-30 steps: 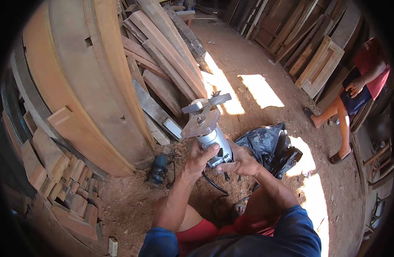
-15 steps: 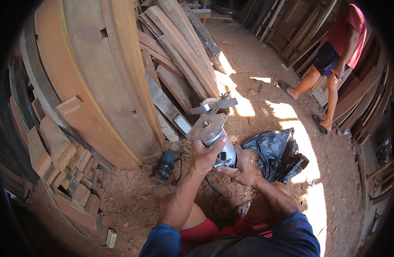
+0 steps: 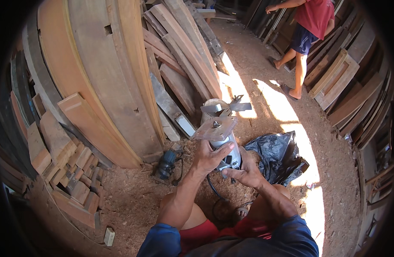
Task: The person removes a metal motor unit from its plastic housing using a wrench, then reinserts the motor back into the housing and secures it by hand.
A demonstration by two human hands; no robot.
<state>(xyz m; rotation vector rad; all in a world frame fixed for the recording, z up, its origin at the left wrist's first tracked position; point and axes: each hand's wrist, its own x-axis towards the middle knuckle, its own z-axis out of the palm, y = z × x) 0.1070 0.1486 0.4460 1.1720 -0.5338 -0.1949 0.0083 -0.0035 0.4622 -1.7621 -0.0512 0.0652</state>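
Note:
Both my hands hold a trim router (image 3: 234, 155) above the floor, its silver body tilted and its base end pointing away from me. At that end sits a square, brownish see-through base plate (image 3: 225, 127) with the collet (image 3: 216, 124) at its middle. My left hand (image 3: 209, 157) wraps the body just below the plate, thumb across the front. Lower down, my right hand (image 3: 247, 169) grips the other side near the motor end, thumb over the casing. A dark cord (image 3: 214, 187) hangs from the tool toward my feet.
A black plastic bag (image 3: 276, 156) lies right of the router. Left of it, a dark teal power tool (image 3: 165, 165) rests on the sawdust. Leaning boards (image 3: 115, 85) and stacked offcuts (image 3: 77, 171) line the left. A person in a red shirt (image 3: 312, 19) is at the far right.
The router has shifted slightly right and turned a little, still in both hands. The person in the red shirt has walked farther off and to the left.

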